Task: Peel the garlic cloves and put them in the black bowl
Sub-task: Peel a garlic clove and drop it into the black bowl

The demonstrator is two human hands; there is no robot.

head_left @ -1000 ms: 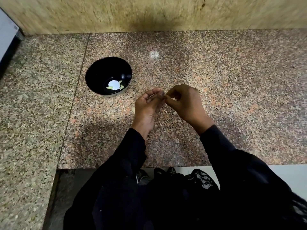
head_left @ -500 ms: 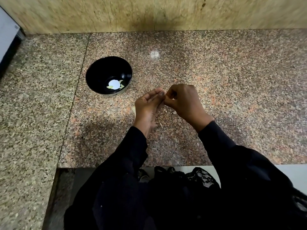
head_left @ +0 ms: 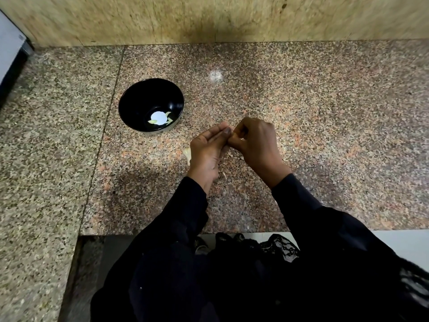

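Garlic pieces (head_left: pixel 169 117), pale and few, lie at the bottom of the bowl (head_left: pixel 132 105), beside a bright white glare spot. The bowl is black and round, and sits on the speckled granite tabletop (head_left: pixel 325 117) at about 10 o'clock from the hands, near them but not touching. A seam in the stone runs down the tabletop just left of the bowl.

At 9 o'clock from the left hand (head_left: pixel 205 151), a pale clove (head_left: pixel 187 152) lies on the tabletop, partly hidden by that hand. The left hand is half open, fingers stretched forward and close together, palm turned toward the right hand. The right hand (head_left: pixel 255 140) is curled nearly closed, thumb and forefinger pinched at the left fingertips. The two hands touch there; something small is pinched between them, but it is too hidden to name. Small pale scraps (head_left: pixel 224 175) lie on the stone at 6 o'clock under the hands. Black sleeves (head_left: pixel 185 212) cover both arms to the wrists.
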